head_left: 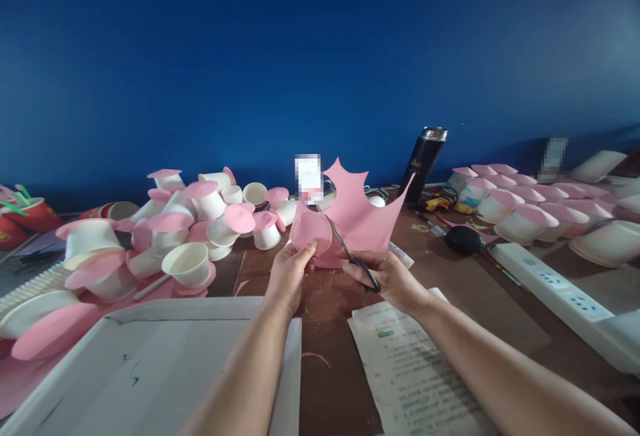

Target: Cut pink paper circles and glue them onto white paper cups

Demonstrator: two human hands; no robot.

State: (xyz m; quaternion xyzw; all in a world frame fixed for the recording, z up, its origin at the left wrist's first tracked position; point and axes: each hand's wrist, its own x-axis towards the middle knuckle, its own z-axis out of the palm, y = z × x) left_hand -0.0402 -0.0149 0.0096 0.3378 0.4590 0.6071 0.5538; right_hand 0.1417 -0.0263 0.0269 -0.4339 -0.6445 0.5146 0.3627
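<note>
A sheet of pink paper [370,223] stands up between my hands, with curved bites cut out of its upper edge. At its left side is a round outline, and my left hand [293,273] pinches the paper just below it. My right hand [387,276] is closed around the dark handles of a pair of scissors [341,241]. The blades point up and left, lying along the right side of the round outline. Whether the blades are parted is too small to tell.
White paper cups topped with pink discs [167,223] crowd the left; similar cups [537,216] stand in rows at right. A black bottle [423,163], a computer mouse [464,240], a power strip [555,289], a printed sheet [410,369] and a white board [165,363] surround my arms.
</note>
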